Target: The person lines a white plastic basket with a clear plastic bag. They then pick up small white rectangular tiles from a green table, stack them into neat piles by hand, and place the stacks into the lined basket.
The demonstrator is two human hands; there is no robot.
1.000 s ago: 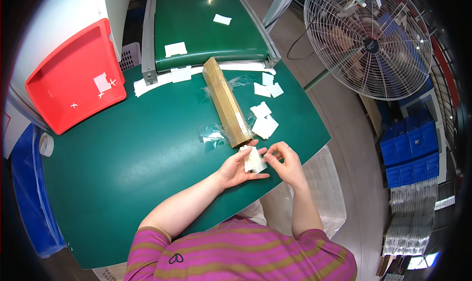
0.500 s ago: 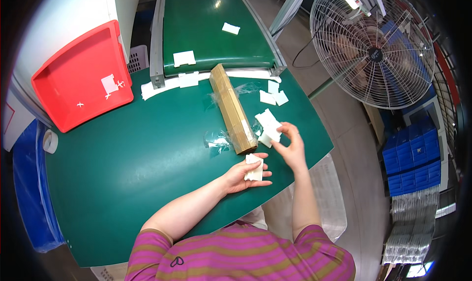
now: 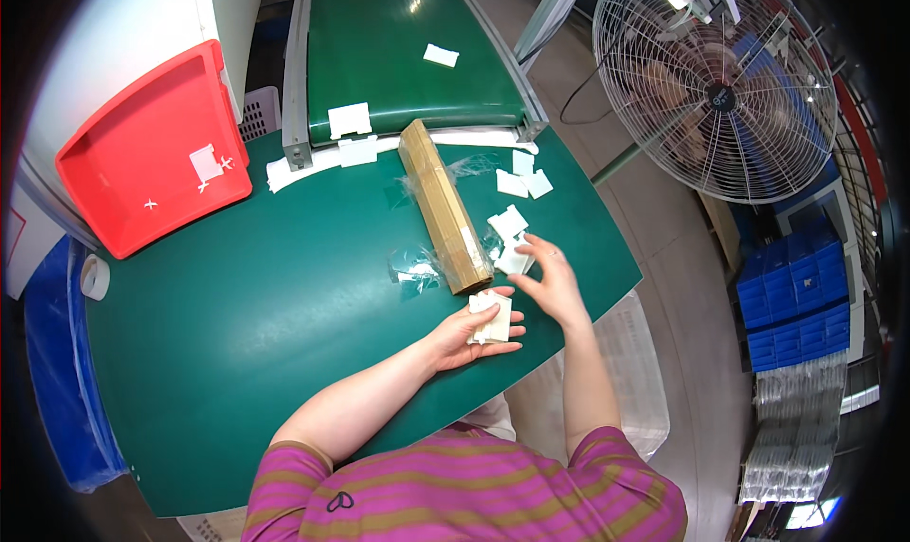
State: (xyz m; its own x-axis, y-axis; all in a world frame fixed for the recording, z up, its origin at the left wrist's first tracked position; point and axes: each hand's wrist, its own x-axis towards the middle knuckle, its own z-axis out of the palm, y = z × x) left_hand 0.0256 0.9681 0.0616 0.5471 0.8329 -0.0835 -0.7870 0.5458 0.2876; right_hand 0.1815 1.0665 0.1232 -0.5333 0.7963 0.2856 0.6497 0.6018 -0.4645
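Observation:
My left hand (image 3: 457, 341) is palm up near the table's front edge, with its thumb pressed over a flat white plastic piece (image 3: 492, 324). It may be a small stack; the layers are hard to tell apart. My right hand (image 3: 555, 286) is over a little pile of similar white pieces (image 3: 513, 259) on the right of the table. Thumb and fingers are apart around the pile's near side, and I see no piece lifted in them. Another notched white piece (image 3: 508, 221) lies just beyond. Between the hands' area and the conveyor lies a long brown cardboard box (image 3: 444, 210).
More white pieces (image 3: 513, 183) lie farther back on the green table (image 3: 256, 295). Others rest on the green conveyor (image 3: 398, 68) and its front edge. A red tray (image 3: 142, 153) stands at left, a tape roll (image 3: 95, 276) below it. A large fan (image 3: 722, 96) stands at right.
My right hand has shifted slightly left and down over the pile, its fingers wider apart. In my left hand the white piece shows a broader face. The whole view has shifted slightly.

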